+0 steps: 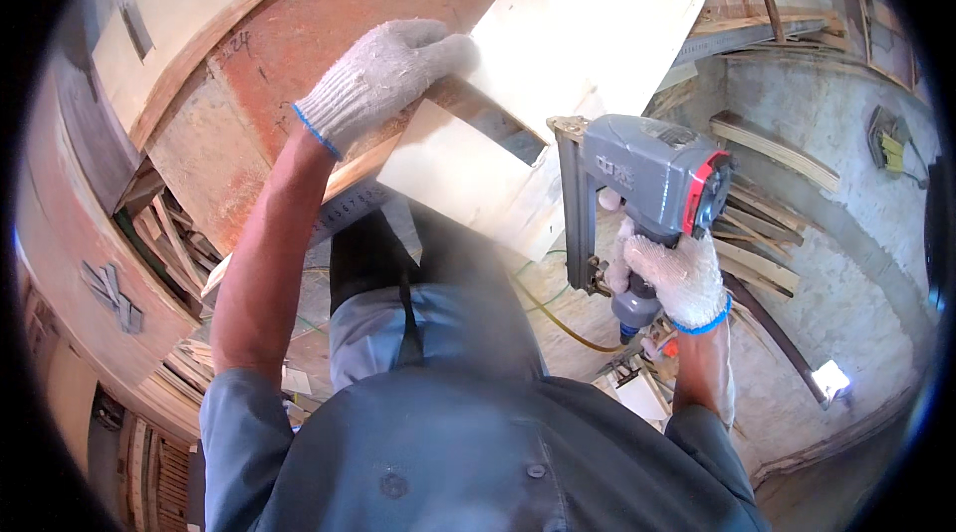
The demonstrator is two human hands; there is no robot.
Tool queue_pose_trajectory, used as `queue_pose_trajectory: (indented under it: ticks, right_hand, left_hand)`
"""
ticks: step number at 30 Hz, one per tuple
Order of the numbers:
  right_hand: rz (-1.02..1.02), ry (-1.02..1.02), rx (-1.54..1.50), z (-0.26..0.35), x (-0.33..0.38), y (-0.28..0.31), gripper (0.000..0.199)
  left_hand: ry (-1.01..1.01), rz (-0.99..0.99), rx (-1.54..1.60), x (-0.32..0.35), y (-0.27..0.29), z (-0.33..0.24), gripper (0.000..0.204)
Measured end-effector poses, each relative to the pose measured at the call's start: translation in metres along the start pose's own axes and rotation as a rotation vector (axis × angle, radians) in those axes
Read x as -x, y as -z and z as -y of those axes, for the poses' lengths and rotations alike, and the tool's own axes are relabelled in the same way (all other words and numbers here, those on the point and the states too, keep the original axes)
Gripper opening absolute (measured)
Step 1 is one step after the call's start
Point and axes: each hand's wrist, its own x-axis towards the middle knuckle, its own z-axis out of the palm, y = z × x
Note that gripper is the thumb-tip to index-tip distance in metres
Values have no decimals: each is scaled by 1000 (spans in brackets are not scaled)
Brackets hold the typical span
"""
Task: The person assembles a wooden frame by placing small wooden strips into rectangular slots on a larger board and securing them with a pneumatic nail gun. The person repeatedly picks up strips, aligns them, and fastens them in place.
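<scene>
Grey nail gun (642, 169): the right hand (685, 278) is gripping it, centre right; the left hand (393, 69) is touching the pale panel (597, 14), upper centre, grip unclear. Good nailing is depending on keeping fingers clear.

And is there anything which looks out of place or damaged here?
Nothing looks clearly broken. The reddish worktop is stained and scribbled on, though, and the wood strips at right lie at uneven angles, so that side looks untidy.
</scene>
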Motion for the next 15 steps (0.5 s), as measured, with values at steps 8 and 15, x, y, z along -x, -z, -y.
queue_pose_trajectory:
  ticks: [8, 15]
  right_hand:
    - [-67, -53, 45, 14, 6, 2, 42]
    - [-46, -60, 87, 31, -3, -9, 38]
  left_hand:
    - [-117, -39, -86, -6, -27, 7, 49]
    - [5, 38, 25, -3, -21, -6, 47]
